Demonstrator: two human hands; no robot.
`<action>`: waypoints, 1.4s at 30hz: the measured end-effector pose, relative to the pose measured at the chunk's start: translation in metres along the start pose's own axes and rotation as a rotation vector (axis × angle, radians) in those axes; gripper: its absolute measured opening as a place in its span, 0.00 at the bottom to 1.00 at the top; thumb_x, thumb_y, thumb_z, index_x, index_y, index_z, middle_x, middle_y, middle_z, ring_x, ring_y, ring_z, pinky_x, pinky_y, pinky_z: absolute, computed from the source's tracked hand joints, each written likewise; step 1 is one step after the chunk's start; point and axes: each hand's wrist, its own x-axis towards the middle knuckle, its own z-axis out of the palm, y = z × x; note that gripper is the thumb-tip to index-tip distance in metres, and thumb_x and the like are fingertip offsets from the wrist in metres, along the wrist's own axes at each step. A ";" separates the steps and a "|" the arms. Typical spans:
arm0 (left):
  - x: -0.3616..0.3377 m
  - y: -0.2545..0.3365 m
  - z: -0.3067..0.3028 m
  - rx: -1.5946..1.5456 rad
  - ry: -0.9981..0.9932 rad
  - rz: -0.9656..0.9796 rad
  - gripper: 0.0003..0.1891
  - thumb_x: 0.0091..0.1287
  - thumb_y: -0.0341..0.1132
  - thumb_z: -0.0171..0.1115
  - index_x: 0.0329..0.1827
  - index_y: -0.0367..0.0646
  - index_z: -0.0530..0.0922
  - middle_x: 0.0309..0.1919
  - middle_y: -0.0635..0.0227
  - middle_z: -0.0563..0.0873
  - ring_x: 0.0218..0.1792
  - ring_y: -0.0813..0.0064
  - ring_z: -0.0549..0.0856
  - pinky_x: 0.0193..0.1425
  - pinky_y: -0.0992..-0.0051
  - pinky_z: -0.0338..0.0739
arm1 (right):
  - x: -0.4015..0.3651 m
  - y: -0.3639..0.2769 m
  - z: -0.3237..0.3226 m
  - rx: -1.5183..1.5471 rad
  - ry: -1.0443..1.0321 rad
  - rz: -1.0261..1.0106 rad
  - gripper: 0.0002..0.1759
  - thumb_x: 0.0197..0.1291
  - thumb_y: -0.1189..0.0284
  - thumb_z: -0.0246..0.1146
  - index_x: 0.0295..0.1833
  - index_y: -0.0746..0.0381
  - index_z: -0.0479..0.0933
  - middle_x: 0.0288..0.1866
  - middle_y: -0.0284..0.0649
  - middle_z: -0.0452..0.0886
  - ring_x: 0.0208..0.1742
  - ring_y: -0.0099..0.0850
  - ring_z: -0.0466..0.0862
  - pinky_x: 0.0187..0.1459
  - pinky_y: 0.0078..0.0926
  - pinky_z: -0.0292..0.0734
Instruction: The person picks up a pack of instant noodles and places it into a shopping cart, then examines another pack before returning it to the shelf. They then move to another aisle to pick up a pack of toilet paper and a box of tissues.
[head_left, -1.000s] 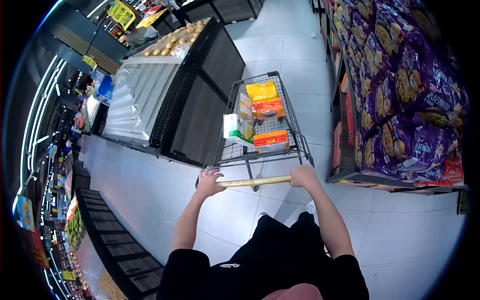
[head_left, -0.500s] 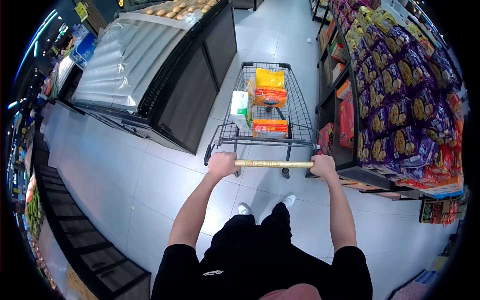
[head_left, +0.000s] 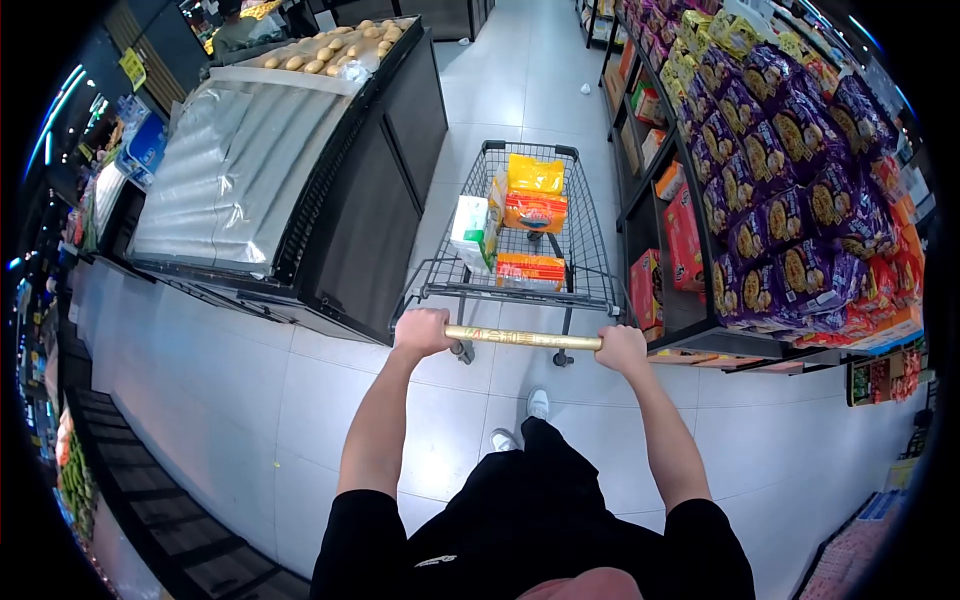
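My left hand [head_left: 423, 332] is wrapped round the left end of the shopping cart's gold handle bar [head_left: 525, 338]. At the bar's other end, my right hand [head_left: 622, 347] is closed round it too. Ahead of the bar is the wire basket of the shopping cart [head_left: 592, 235]. Inside it lie a yellow packet [head_left: 535, 174], an orange packet [head_left: 535, 212] below that, and another orange packet [head_left: 530, 271] near the handle side. A white and green box [head_left: 470, 230] leans by the basket's left wall.
On the left stands a dark display stand [head_left: 385, 190] with potatoes [head_left: 335, 48] and a grey sheet cover [head_left: 210, 180]. Close on the right, a shelf [head_left: 665, 245] carries purple noodle packs [head_left: 785, 215]. A tiled aisle [head_left: 490, 90] runs ahead between them.
The cart and both hands have shifted slightly left and down in view, with the bar a little tilted. My feet have changed places in a step. Both hands keep their hold.
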 end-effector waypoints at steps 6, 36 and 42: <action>0.021 -0.008 0.001 0.020 0.008 0.032 0.13 0.48 0.47 0.70 0.23 0.48 0.81 0.22 0.64 0.85 0.25 0.58 0.86 0.30 0.60 0.81 | 0.021 0.001 0.000 -0.016 0.022 0.014 0.10 0.45 0.66 0.64 0.34 0.53 0.86 0.30 0.44 0.87 0.37 0.44 0.88 0.41 0.42 0.82; 0.319 -0.027 -0.013 0.056 -0.145 -0.119 0.17 0.55 0.52 0.67 0.35 0.49 0.83 0.30 0.65 0.89 0.35 0.59 0.89 0.39 0.60 0.84 | 0.333 0.097 -0.081 -0.072 0.291 -0.090 0.06 0.45 0.68 0.67 0.31 0.56 0.82 0.27 0.45 0.85 0.33 0.47 0.87 0.38 0.44 0.80; 0.381 -0.043 -0.015 0.027 -0.096 -0.110 0.16 0.55 0.52 0.67 0.33 0.49 0.82 0.29 0.64 0.88 0.34 0.58 0.89 0.37 0.59 0.84 | 0.393 0.105 -0.100 -0.064 0.341 -0.082 0.07 0.44 0.68 0.68 0.30 0.57 0.81 0.27 0.46 0.85 0.33 0.47 0.87 0.38 0.44 0.80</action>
